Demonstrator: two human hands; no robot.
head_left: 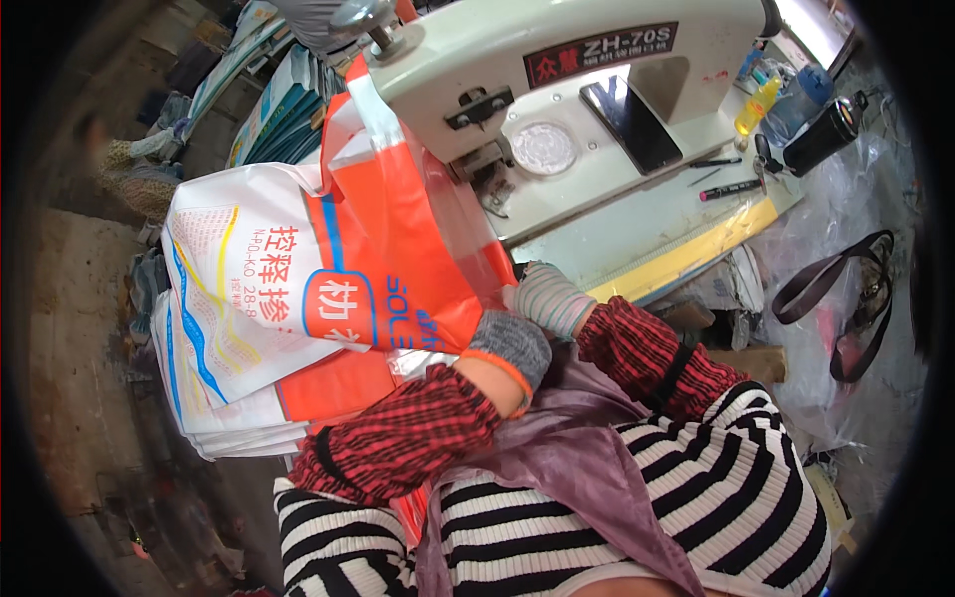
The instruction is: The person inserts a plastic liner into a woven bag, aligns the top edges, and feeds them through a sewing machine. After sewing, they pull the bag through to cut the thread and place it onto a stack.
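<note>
A large orange-and-white woven plastic sack (pixel 398 234) reaches up to the head of a white sewing machine (pixel 438 90), its upper part tilted against the needle area. At the sack's lower right edge is my left hand (pixel 514 345), in a grey knit glove with an orange cuff; its fingers are hidden. Just to the right, my right hand (pixel 553 297), in a pale striped glove, is closed at the sack's edge, fingertips partly hidden. Both forearms wear red-and-black checked sleeves. More folded sacks (pixel 244 426) lie stacked beneath the raised one.
On the machine bed lie a black phone (pixel 631 124) and a round white disc (pixel 543 148). Farther right are a marker (pixel 731 190), scissors (pixel 767 159), a yellow bottle (pixel 758 106) and a black tumbler (pixel 825 133). A dark strap (pixel 834 269) rests on clear plastic. Stacked sacks (pixel 284 109) stand at the far left.
</note>
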